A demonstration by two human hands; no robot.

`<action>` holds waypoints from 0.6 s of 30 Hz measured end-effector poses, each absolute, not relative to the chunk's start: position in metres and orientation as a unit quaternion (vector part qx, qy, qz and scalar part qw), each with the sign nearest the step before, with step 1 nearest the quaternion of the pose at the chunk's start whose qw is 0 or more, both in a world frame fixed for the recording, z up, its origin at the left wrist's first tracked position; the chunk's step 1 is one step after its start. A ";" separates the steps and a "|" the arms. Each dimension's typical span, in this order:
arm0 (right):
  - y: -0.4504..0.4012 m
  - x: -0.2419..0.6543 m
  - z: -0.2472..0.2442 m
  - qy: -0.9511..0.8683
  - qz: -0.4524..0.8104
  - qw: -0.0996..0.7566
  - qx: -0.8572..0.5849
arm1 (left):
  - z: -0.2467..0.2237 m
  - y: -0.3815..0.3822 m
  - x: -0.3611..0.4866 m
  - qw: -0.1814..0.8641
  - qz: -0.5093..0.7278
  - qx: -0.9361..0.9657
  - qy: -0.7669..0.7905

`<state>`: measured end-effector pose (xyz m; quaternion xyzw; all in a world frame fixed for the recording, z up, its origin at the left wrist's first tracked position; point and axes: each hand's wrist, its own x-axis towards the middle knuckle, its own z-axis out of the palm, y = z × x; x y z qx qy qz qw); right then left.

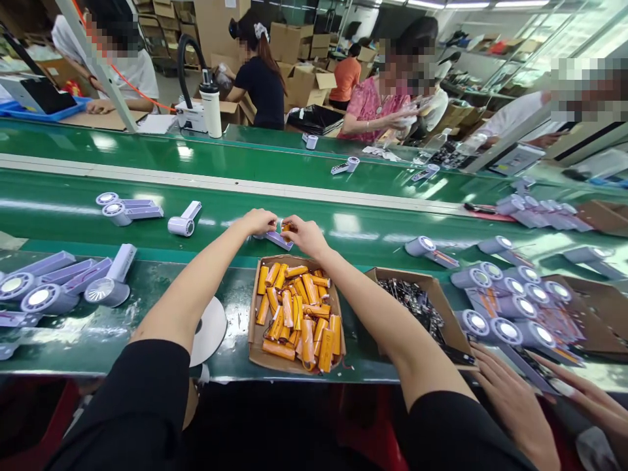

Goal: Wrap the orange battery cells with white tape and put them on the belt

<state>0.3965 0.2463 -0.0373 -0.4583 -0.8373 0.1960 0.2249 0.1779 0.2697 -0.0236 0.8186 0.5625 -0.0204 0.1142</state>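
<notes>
Both my hands meet over the far side of the bench, at a lavender handheld fan casing [280, 240] lying on the green belt. My left hand [260, 222] is closed in a pinch above the casing's head end; what its fingertips hold is too small to make out. An orange wrapped battery [286, 227] is pinched in my right hand [305, 235], just above the casing's handle. The casing's round head is mostly hidden under my left hand. Below my wrists stands a cardboard box [252, 327] of several orange batteries with thin wires.
Fan casings [105, 291] lie at left, others [505, 330] at right. A box of small dark parts [412, 301] stands right of the batteries; a white disc [210, 332] lies left. A co-worker's hands [515, 399] work at lower right. People sit across the belt [235, 154].
</notes>
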 end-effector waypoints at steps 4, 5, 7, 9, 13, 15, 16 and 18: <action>0.246 0.399 -0.038 -0.857 0.173 0.168 -0.454 | -0.024 0.269 0.187 0.117 -0.014 0.812 0.572; 0.246 0.399 -0.038 -0.862 0.167 0.151 -0.454 | -0.024 0.268 0.189 0.119 -0.013 0.809 0.576; 0.247 0.399 -0.038 -0.869 0.155 0.117 -0.455 | -0.024 0.268 0.195 0.126 -0.009 0.801 0.584; 0.249 0.397 -0.038 -0.874 0.145 0.083 -0.456 | -0.026 0.269 0.200 0.134 -0.003 0.792 0.596; 0.250 0.392 -0.039 -0.887 0.134 0.014 -0.442 | -0.031 0.272 0.211 0.140 0.007 0.772 0.620; 0.250 0.390 -0.039 -0.890 0.134 -0.013 -0.435 | -0.032 0.273 0.215 0.142 0.010 0.768 0.625; 0.250 0.389 -0.038 -0.890 0.135 -0.024 -0.434 | -0.032 0.274 0.217 0.143 0.011 0.767 0.625; 0.253 0.390 -0.035 -0.889 0.145 -0.039 -0.433 | -0.032 0.275 0.219 0.143 0.014 0.767 0.625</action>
